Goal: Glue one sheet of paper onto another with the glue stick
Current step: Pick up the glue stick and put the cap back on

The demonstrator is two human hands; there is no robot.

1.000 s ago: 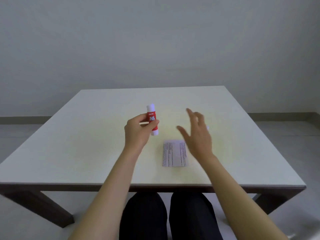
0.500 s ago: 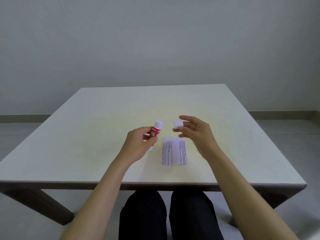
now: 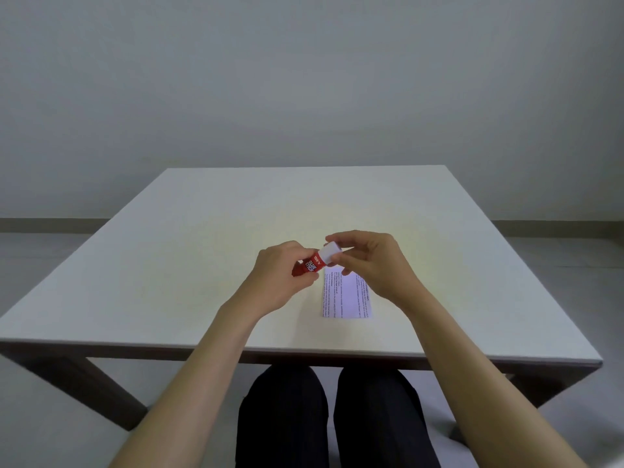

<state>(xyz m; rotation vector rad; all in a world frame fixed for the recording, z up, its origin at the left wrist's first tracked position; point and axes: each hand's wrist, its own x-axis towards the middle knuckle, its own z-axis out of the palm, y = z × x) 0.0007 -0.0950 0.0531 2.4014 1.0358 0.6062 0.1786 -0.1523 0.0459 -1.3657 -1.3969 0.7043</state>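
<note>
A red glue stick (image 3: pixel 311 264) is held tilted above the table, its white cap (image 3: pixel 330 252) pointing up and to the right. My left hand (image 3: pixel 278 283) is wrapped around the red body. My right hand (image 3: pixel 374 263) pinches the white cap with thumb and fingertips, and the cap sits against the end of the stick. Just below and right of the hands, a small white sheet of paper (image 3: pixel 347 298) with printed lines lies flat on the table; my right hand hides its top edge. I see only one sheet.
The white square table (image 3: pixel 189 244) stands before a plain grey wall. Its front edge runs just above my knees in dark trousers (image 3: pixel 324 417). Dark wooden legs angle out under both front corners.
Half a second ago the cap was apart from the stick in my right hand. Both hands have come together, and the cap now sits at the end of the stick.
</note>
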